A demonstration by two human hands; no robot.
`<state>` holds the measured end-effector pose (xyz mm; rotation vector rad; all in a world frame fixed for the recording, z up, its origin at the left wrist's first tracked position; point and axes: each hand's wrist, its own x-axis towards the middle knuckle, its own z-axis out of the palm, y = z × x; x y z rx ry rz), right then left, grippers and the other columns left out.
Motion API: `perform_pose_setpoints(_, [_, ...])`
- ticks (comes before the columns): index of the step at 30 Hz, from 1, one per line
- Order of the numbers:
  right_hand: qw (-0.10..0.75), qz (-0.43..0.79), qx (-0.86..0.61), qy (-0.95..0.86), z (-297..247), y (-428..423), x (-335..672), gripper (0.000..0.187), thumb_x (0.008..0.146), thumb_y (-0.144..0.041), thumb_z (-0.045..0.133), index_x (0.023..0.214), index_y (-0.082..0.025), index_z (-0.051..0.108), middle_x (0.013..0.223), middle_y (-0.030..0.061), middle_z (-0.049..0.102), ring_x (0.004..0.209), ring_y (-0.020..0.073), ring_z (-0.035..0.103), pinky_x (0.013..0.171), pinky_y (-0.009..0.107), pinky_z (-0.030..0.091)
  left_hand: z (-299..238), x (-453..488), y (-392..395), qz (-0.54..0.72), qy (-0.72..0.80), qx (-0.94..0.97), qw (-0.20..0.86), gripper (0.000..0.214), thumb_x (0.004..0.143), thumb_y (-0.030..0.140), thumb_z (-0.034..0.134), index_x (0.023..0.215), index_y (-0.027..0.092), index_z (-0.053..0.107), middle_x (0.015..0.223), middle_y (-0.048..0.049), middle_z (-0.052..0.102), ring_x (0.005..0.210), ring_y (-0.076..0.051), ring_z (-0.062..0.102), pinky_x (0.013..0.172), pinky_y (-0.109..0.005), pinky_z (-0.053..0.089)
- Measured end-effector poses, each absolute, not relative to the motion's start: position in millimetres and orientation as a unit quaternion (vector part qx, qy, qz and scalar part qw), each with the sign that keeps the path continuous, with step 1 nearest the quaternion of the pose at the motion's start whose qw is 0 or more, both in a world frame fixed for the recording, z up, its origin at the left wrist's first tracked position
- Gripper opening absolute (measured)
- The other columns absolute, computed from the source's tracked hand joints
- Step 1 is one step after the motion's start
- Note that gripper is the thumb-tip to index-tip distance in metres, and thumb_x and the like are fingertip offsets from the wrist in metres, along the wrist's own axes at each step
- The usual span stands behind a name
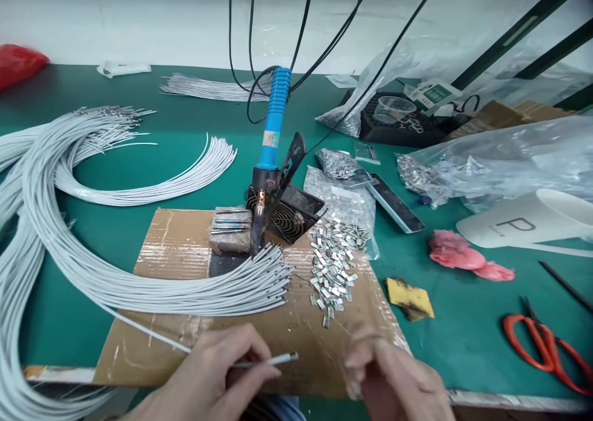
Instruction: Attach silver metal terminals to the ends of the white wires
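White cable (280,359) clamped in left hand (212,364), tip rightward, long axis nearly crosswise, blurred right hand (393,371), grip unclear

A worker's bare left hand (215,368), knuckles rounded, appears toward seven o'clock, and the bare right hand (396,371), fingertips blurred, toward five. At six o'clock, blue cloth (291,407), apparently the worker's clothing, shows beside a darker patch (265,410).

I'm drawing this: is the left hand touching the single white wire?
Touching. The head view shows the left hand pinching the single white wire, its end sticking out.
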<state>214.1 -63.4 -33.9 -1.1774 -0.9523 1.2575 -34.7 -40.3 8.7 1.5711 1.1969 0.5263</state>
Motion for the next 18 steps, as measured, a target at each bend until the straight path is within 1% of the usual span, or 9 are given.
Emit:
perform_pose_setpoints(2, [0.532,0.52,-0.532,-0.405,-33.4,-60.5,195.8,0.03,0.093,-0.044,0.074,0.073,-0.023,0.081,0.066,0.0029,0.063,0.059,0.014,0.058,0.051,0.023,0.046,2.0,-25.1,-38.0,0.273,0.54,0.542,0.583,0.031,0.096,0.041,0.063,0.075,0.019,0.064,0.064,0.002,0.057,0.061,-0.013,0.05,0.059,-0.023,0.037])
perform_pose_setpoints(4, [0.516,0.52,-0.552,-0.398,-30.4,-57.1,176.1,0.021,0.089,-0.044,0.079,0.081,-0.026,0.086,0.066,0.002,0.063,0.06,0.0138,0.058,0.055,0.022,0.047,-4.3,-25.5,-37.8,0.304,0.554,0.427,0.646,0.04,0.092,0.053,0.067,0.074,0.019,0.062,0.061,0.0053,0.048,0.056,-0.01,0.039,0.052,-0.022,0.029])
perform_pose_setpoints(6, [0.506,0.544,-0.553,-0.377,-25.4,-53.7,157.6,0.018,0.087,-0.045,0.081,0.088,-0.029,0.087,0.07,0.0014,0.064,0.059,0.0123,0.057,0.056,0.022,0.047,-7.6,-30.7,-38.3,0.317,0.544,0.343,0.697,0.048,0.085,0.064,0.073,0.076,0.018,0.063,0.061,0.0073,0.043,0.051,-0.008,0.027,0.047,-0.022,0.019])
perform_pose_setpoints(8, [0.495,0.585,-0.536,-0.354,-19.8,-50.5,142.5,0.017,0.084,-0.045,0.083,0.091,-0.03,0.087,0.075,0.0012,0.065,0.058,0.0107,0.056,0.053,0.021,0.046,-8.1,-35.9,-39.1,0.318,0.531,0.295,0.728,0.052,0.079,0.067,0.078,0.077,0.017,0.063,0.059,0.0086,0.042,0.048,-0.006,0.02,0.045,-0.022,0.012])
perform_pose_setpoints(11, [0.48,0.651,-0.501,-0.308,-15.0,-46.5,128.2,0.022,0.077,-0.047,0.088,0.091,-0.029,0.088,0.077,0.0002,0.063,0.055,0.0087,0.053,0.049,0.02,0.044,-7.6,-39.7,-41.0,0.317,0.526,0.267,0.743,0.052,0.075,0.065,0.082,0.074,0.017,0.062,0.058,0.0085,0.044,0.047,-0.004,0.017,0.044,-0.022,0.01])
perform_pose_setpoints(14, [0.474,0.686,-0.477,-0.278,-17.1,-43.8,122.9,0.025,0.071,-0.047,0.093,0.081,-0.025,0.087,0.073,-0.001,0.06,0.056,0.0078,0.053,0.049,0.018,0.043,-8.2,-41.4,-44.3,0.311,0.52,0.251,0.755,0.053,0.073,0.064,0.085,0.073,0.016,0.064,0.057,0.007,0.046,0.047,-0.004,0.022,0.046,-0.022,0.011])
perform_pose_setpoints(16, [0.473,0.689,-0.474,-0.278,-20.4,-43.2,123.0,0.024,0.07,-0.044,0.093,0.073,-0.022,0.084,0.07,-0.0008,0.061,0.057,0.0088,0.054,0.051,0.019,0.043,-8.0,-42.4,-47.0,0.305,0.518,0.249,0.759,0.053,0.071,0.063,0.086,0.072,0.015,0.065,0.059,0.0049,0.05,0.048,-0.004,0.026,0.047,-0.022,0.012])
perform_pose_setpoints(18, [0.469,0.68,-0.474,-0.304,-22.6,-43.7,125.0,0.023,0.073,-0.042,0.091,0.07,-0.02,0.082,0.068,0.0003,0.064,0.06,0.0109,0.056,0.055,0.022,0.043,-6.8,-42.4,-49.3,0.292,0.519,0.248,0.764,0.053,0.071,0.063,0.087,0.073,0.016,0.064,0.061,0.005,0.051,0.048,-0.004,0.024,0.047,-0.022,0.012])
